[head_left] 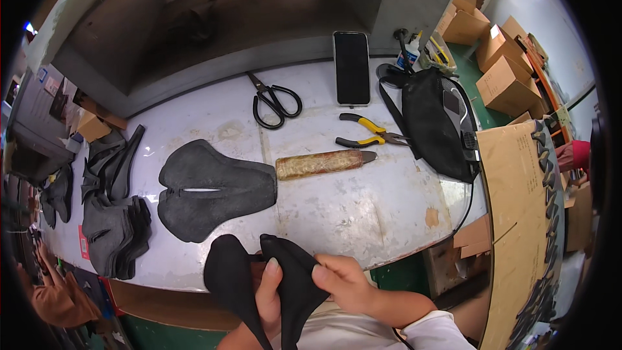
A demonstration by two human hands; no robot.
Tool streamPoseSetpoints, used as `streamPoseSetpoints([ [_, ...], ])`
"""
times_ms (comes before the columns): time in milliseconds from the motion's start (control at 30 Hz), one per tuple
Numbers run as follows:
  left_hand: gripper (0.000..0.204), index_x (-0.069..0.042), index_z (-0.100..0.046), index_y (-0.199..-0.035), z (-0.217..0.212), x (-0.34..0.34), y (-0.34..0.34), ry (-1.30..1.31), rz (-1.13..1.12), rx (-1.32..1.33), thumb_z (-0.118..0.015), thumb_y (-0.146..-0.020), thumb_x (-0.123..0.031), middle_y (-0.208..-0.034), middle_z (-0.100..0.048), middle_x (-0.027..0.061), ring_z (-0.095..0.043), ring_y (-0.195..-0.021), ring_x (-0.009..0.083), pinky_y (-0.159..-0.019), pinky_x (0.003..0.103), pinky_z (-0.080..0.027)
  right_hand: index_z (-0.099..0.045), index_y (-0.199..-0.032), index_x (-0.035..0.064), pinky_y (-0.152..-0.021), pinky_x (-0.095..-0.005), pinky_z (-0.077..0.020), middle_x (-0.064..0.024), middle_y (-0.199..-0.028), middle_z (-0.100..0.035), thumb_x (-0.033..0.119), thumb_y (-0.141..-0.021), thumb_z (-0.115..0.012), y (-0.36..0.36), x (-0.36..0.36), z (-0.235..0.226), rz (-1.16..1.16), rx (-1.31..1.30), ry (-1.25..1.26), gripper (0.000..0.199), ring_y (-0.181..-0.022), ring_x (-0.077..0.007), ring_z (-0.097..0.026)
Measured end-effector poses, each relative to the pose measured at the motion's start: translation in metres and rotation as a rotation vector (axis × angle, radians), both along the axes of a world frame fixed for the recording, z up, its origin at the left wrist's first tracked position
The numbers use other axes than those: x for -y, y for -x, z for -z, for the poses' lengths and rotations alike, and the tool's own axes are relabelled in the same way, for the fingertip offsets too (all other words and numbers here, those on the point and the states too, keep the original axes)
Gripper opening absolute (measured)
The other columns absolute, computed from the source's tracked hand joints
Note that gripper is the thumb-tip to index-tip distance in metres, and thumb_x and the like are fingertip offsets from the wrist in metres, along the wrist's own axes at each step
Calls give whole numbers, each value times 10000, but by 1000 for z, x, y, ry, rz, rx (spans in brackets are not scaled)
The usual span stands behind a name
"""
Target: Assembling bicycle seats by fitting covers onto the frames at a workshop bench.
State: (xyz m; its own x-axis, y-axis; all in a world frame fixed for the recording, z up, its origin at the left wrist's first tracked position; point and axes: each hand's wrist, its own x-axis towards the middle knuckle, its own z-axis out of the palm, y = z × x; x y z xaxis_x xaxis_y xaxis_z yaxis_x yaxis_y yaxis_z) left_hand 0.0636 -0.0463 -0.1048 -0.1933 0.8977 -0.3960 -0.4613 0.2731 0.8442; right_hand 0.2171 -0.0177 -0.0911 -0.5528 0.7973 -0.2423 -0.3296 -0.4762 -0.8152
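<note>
Close to my body I hold a black, soft saddle cover piece with two lobes, up off the table's front edge. My left hand is closed on it, the thumb pressed on the material near its middle. My right hand pinches its right lobe between thumb and fingers. Just beyond lies a flat, dark grey saddle-shaped piece with a narrow slit. To its right rests a tape-wrapped handle tool with a short dark tip. Yellow-and-black pliers and black-handled scissors lie farther back.
Stacked dark cut pieces sit on the left of the white table. A phone leans at the back, beside a black bag with a cable. Cardboard borders the right side; a grey shelf stands behind. Another person's arm shows at far left.
</note>
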Motion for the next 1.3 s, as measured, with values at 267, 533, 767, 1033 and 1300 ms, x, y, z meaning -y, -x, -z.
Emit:
streamPoseSetpoints([
  [267, 350, 8, -633, -1004, -1, -3, -14, -179, -36, -180, -508, -983, -318, -855, -665, 86, -626, -739, 158, -686, 280, -516, -549, -1235, -43, -645, -227, -451, 1, -900, -594, 281, -1020, -497, -3, 3, 9, 149, -69, -5, 392, -777, -57, -540],
  [533, 372, 61, -609, -1004, -1, -16, 57, -259, 100, 165, -551, -949, -303, -879, -660, 112, -633, -755, 170, -699, 285, -516, -602, -932, -34, -595, -245, -433, -42, -786, -614, 258, -974, -585, -44, -15, 11, 111, -99, -191, 296, -683, -79, -531],
  [767, 169, 36, -583, -673, -44, -25, 56, -467, 237, -927, -688, -783, -38, -567, -522, 72, -489, -522, 188, -512, 296, -364, -598, -904, -7, -605, -303, -460, -106, -762, -587, 113, -844, -724, -32, -37, -12, 366, 727, -771, 184, -646, -221, -563],
  [1033, 138, -4, -591, -682, -39, -21, 35, -673, 132, -877, -675, -786, -35, -591, -522, 77, -508, -541, 227, -521, 327, -410, -388, -1389, -30, -970, -413, -467, -253, -1269, -545, 126, -922, -624, 1, 5, -31, -20, 427, -707, 546, -1147, -379, -572],
  [1300, 199, -11, -642, -774, -48, -22, 29, -547, 241, -777, -822, -701, -56, -753, -593, 75, -581, -667, 182, -606, 299, -465, -388, -1366, -68, -846, -385, -544, -243, -1218, -597, 60, -873, -676, -6, 0, -23, 14, 511, -780, 585, -992, -362, -664],
])
